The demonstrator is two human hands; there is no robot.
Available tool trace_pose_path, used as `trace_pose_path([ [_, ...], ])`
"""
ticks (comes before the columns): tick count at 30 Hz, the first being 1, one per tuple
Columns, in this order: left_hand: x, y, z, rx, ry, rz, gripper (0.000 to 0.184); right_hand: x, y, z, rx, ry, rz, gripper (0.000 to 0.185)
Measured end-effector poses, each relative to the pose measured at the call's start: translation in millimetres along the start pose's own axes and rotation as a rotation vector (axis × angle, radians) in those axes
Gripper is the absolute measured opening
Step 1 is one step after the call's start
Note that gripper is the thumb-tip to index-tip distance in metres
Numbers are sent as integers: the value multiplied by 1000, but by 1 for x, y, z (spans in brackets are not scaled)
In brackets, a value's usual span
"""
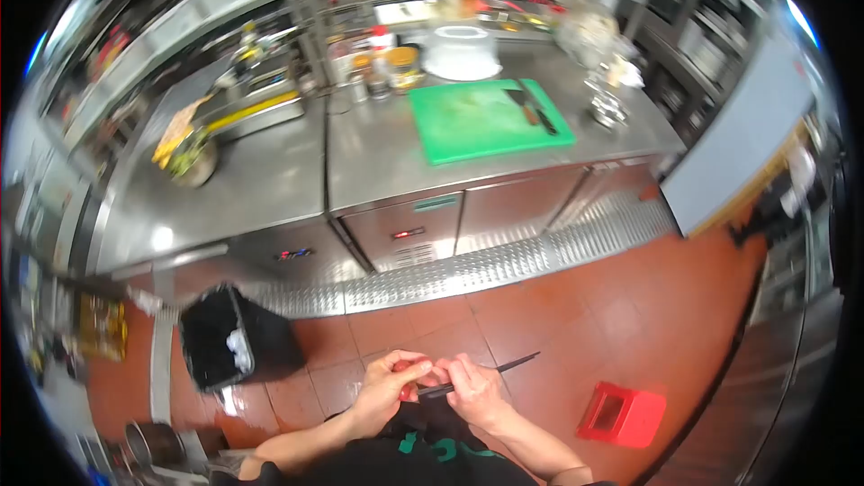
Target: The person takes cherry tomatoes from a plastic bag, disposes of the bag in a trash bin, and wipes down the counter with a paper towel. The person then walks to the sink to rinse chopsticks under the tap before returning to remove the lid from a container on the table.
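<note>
My left hand [389,389] is closed around a small reddish round item [409,366], mostly covered by my fingers, so I cannot tell its kind. Close beside it, my right hand [473,389] grips a thin, dark knife [517,363] whose pointed end sticks out to the right. The knife's other end shows near my left fingers. Both hands are held in front of my black top, above the tiled floor. The fingertips of the two hands meet or nearly meet at the reddish item.
Ahead runs a steel counter with a green cutting board [459,121] carrying two knives [538,115]. Behind it are a white tub [461,54] and jars. A metal bowl [191,162] sits left. On the floor are a black bin [279,342] and a red container [643,416].
</note>
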State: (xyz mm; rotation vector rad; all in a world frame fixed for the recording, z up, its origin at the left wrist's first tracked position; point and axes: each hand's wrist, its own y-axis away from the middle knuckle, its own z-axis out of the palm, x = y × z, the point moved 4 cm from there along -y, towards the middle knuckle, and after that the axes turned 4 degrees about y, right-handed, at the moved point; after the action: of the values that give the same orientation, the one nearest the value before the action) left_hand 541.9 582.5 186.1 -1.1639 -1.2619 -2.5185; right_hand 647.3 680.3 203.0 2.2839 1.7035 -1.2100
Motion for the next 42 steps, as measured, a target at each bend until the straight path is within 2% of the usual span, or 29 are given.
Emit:
trace_pose_path([
  [3,-13,6,-39,203,293,19,25,-26,-6,29,-157,-27,-205,29],
  [5,-33,-2,-80,273,417,18,25,-48,-18,20,0,29,-268,30],
  [7,-56,-3,-109,181,574,-188,23,-88,-35,-11,328,133,-403,31],
  [9,-56,12,-136,167,596,-165,26,-116,-37,-31,486,-207,-302,28],
  [11,-47,26,-159,10,702,-169,30,-147,-33,-29,295,-56,-446,45],
  [12,-39,32,-177,-105,736,-81,24,-175,-48,-17,320,-196,-506,35],
  [13,-32,39,-199,-106,747,-84,24,-196,-60,14,359,-184,-607,22],
  [15,-14,53,-245,-139,828,100,25,-265,-108,69,-228,46,-650,26],
  [17,-36,41,-314,-27,1008,233,30,-308,-133,177,-145,-94,-708,55],
  [19,-25,71,-370,-111,1106,281,36,-321,-148,260,-193,-271,-684,54],
  [20,-7,90,-387,-108,1066,348,37,-323,-150,282,-206,-261,-696,55],
  [23,10,119,-429,-72,1026,457,40,-328,-146,309,-233,-283,-684,52],
  [25,21,128,-445,-92,1086,469,41,-324,-132,327,-343,-190,-658,44],
  [27,35,133,-449,-70,1017,464,46,-331,-115,337,-392,-173,-653,44],
  [31,46,132,-438,-232,1122,390,50,-330,-99,349,-545,-78,-559,49],
  [34,34,117,-435,-20,1042,333,38,-325,-105,335,-439,-102,-568,54],
  [36,23,109,-432,-44,995,265,23,-321,-113,319,-366,-166,-577,57],
  [38,15,111,-418,45,946,122,14,-312,-120,305,-340,-146,-606,57],
  [39,6,102,-416,41,853,91,16,-310,-124,297,-303,-155,-625,57],
  [40,-15,82,-422,-97,812,78,22,-304,-124,293,-312,-147,-597,58],
  [42,-4,84,-392,-100,786,34,35,-294,-121,278,-340,-132,-576,55],
])
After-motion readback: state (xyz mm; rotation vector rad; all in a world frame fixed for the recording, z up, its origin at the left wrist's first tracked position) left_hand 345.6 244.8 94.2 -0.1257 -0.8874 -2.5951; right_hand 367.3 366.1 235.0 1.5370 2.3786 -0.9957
